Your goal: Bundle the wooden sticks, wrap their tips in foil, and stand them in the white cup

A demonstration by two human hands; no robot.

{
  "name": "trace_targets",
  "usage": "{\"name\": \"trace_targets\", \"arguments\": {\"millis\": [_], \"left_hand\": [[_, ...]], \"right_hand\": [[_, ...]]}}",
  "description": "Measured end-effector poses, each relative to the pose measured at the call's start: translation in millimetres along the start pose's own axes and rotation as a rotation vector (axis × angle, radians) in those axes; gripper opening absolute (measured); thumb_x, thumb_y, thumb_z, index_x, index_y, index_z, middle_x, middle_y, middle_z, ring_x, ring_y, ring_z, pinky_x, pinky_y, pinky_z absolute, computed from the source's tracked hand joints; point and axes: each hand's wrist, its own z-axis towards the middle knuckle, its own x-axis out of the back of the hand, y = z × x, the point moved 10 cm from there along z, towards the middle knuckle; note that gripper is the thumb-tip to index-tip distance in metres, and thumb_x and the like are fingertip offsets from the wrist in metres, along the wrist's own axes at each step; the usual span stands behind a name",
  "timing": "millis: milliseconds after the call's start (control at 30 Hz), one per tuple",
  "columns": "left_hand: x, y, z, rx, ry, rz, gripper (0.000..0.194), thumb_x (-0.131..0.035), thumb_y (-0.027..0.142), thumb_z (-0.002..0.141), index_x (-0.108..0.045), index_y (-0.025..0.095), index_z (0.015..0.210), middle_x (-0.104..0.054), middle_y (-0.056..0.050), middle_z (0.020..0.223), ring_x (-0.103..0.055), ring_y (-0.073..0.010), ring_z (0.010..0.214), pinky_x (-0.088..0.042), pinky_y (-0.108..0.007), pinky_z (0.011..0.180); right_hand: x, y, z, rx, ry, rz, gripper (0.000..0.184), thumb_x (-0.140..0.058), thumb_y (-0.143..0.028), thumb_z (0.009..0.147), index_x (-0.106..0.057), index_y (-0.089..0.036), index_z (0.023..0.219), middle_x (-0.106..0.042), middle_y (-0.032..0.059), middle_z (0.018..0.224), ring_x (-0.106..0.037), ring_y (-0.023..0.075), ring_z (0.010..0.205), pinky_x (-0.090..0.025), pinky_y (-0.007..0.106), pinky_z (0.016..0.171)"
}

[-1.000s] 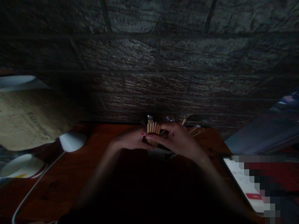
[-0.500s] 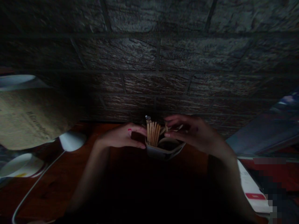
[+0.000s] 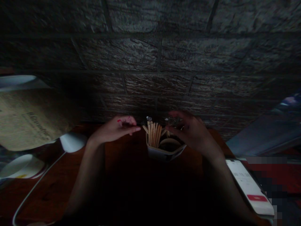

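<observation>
A small white holder (image 3: 162,153) stands on the dark red wooden table (image 3: 127,163) close to the brick wall. A bunch of wooden sticks (image 3: 154,133) stands upright in its left side. My left hand (image 3: 117,129) hovers just left of the sticks, its fingers curled together and pointing at them, with nothing visible in it. My right hand (image 3: 190,130) is over the holder's right side, its fingers bent and apart above a few loose sticks and cutlery tips. The scene is very dim.
A brown paper bag (image 3: 30,117) lies at the left, with a white dish (image 3: 21,168) below it. A white rounded object (image 3: 72,142) with a cable (image 3: 35,188) sits left of my arm. A phone (image 3: 250,186) lies at the right. A dark brick wall (image 3: 150,62) rises behind.
Both hands let go of the bundle of sticks and drew apart. The sticks now stand in the holder, and my left hand has moved up and to the left.
</observation>
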Motion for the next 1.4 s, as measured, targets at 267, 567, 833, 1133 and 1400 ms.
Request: {"name": "trace_targets", "arguments": {"millis": [267,567,833,1133,1400], "left_hand": [[-19.3,-5,21,-0.056,0.068,-0.117,0.040,-0.074,0.037,0.078,-0.063,0.016,0.110,-0.072,-0.007,0.101,-0.068,-0.0199,0.095,-0.054,-0.036,0.087],[-30.8,-7,27,-0.047,0.037,-0.214,0.027,-0.071,0.028,0.077,-0.067,0.016,0.101,-0.075,-0.006,0.099,-0.070,-0.0196,0.094,-0.054,-0.040,0.092],[-27.9,-4,30,-0.117,0.092,-0.181,0.018,-0.068,0.024,0.080,-0.070,0.017,0.096,-0.076,-0.004,0.098,-0.070,-0.0184,0.093,-0.054,-0.037,0.091],[-32.4,4,33,-0.139,0.138,-0.233,0.020,-0.065,0.017,0.078,-0.069,0.017,0.097,-0.077,-0.005,0.096,-0.072,-0.0178,0.091,-0.055,-0.032,0.086],[-24.3,7,34,-0.122,0.268,-0.277,0.017,-0.072,0.015,0.071,-0.071,0.017,0.088,-0.077,-0.004,0.090,-0.072,-0.0166,0.084,-0.057,-0.029,0.080]], "right_hand": [[-33,-7,0,0.048,-0.170,-0.088,0.053,-0.065,-0.025,0.086,-0.054,-0.015,0.137,-0.065,0.0159,0.130,-0.063,0.0317,0.118,-0.050,0.047,0.097],[-6,-34,0,0.136,0.055,0.114,0.033,-0.053,-0.023,0.093,-0.065,-0.020,0.124,-0.072,0.0081,0.114,-0.068,0.0150,0.071,-0.056,0.034,0.075],[-53,-16,2,0.023,-0.236,0.176,0.045,-0.046,-0.011,0.089,-0.063,-0.012,0.130,-0.076,0.0094,0.103,-0.067,0.0119,0.054,-0.057,0.032,0.067],[-61,-11,9,0.023,-0.244,0.298,0.036,-0.055,-0.012,0.086,-0.066,-0.015,0.120,-0.074,0.0069,0.112,-0.064,0.0068,0.045,-0.051,0.023,0.047],[-60,-5,13,0.017,-0.200,0.327,0.027,-0.056,-0.019,0.091,-0.070,-0.019,0.114,-0.077,0.0038,0.098,-0.067,0.0093,0.048,-0.053,0.024,0.053]]}}
